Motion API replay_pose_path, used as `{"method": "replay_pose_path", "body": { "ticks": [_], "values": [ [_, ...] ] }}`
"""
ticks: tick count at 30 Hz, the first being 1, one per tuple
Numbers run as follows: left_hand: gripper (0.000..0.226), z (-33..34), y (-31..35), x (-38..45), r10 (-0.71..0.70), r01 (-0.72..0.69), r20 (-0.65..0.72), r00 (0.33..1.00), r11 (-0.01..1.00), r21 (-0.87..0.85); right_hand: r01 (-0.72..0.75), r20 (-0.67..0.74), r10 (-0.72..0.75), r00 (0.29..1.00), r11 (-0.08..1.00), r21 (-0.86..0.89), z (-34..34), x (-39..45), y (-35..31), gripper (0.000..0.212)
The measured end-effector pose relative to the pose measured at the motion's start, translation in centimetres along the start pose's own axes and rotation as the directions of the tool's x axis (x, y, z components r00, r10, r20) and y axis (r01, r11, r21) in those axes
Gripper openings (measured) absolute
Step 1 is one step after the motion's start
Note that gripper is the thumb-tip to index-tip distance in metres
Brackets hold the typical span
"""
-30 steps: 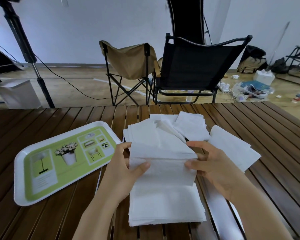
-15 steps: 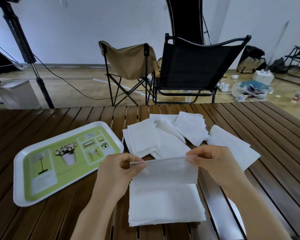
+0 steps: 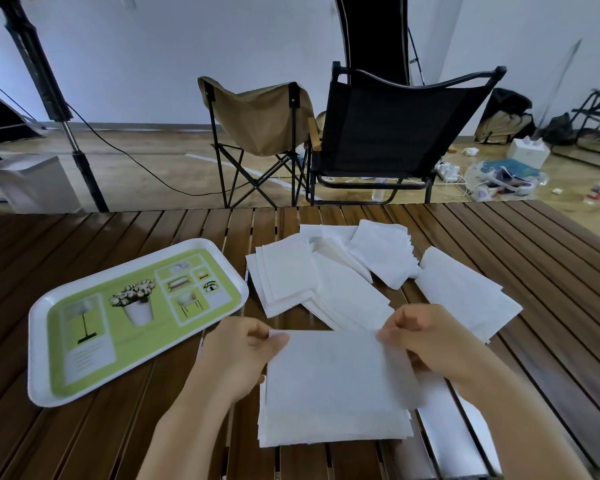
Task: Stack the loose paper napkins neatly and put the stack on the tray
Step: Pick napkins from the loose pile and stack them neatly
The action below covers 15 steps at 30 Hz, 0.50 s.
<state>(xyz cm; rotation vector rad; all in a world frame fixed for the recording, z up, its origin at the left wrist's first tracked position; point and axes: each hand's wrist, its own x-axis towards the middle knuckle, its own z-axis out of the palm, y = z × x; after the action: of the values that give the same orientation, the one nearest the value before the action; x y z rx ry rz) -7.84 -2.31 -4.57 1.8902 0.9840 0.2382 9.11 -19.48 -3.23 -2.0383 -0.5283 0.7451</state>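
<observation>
The white paper napkin (image 3: 329, 367) I hold by its two far corners hangs tilted over the near stack (image 3: 333, 429), which lies flat with fairly even edges at the table's near edge. The loose napkins (image 3: 326, 271) lie fanned and overlapping toward the table's middle, a few more off to the right. The tray (image 3: 35, 341), white-rimmed with a green printed face, lies flat toward the left, bare of napkins.

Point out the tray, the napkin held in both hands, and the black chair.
tray (image 3: 136, 268): head view, on its white far rim.
held napkin (image 3: 329, 368): head view, on the middle of the sheet.
black chair (image 3: 388, 129): head view, on the fabric backrest.
</observation>
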Motion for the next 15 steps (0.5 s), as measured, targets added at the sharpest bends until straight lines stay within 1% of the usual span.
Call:
{"method": "replay_pose_path", "body": {
  "ticks": [2,3,6,9,12,15],
  "values": [
    [0.019,0.3,-0.5,0.3,-0.068,0.063,0.06,0.996,0.995,0.081,-0.075,0.067,0.079,0.995,0.995,-0.062,0.6,0.4,0.8,0.01],
    [0.018,0.5,-0.6,0.4,-0.103,0.089,0.092,0.99,0.986,0.141,-0.087,0.081,0.097,0.992,0.989,-0.122,0.9,0.7,1.4,0.008],
    [0.018,1.2,-1.1,0.9,-0.193,0.146,0.148,0.97,0.949,0.279,-0.094,0.079,0.121,0.989,0.952,-0.292,2.1,1.7,2.6,0.006],
    [0.019,1.7,-1.3,1.3,-0.237,0.166,0.166,0.957,0.919,0.357,-0.083,0.036,0.1,0.994,0.941,-0.329,2.7,2.4,3.0,0.012],
    [0.021,2.0,-1.4,1.7,-0.252,0.18,0.144,0.957,0.904,0.389,-0.076,-0.002,0.08,0.997,0.941,-0.329,2.8,2.6,3.2,0.016],
    [0.023,2.1,-1.5,1.9,-0.267,0.193,0.135,0.954,0.894,0.403,-0.045,-0.057,0.027,0.998,0.935,-0.352,2.8,2.6,3.1,0.012]
  ]
}}
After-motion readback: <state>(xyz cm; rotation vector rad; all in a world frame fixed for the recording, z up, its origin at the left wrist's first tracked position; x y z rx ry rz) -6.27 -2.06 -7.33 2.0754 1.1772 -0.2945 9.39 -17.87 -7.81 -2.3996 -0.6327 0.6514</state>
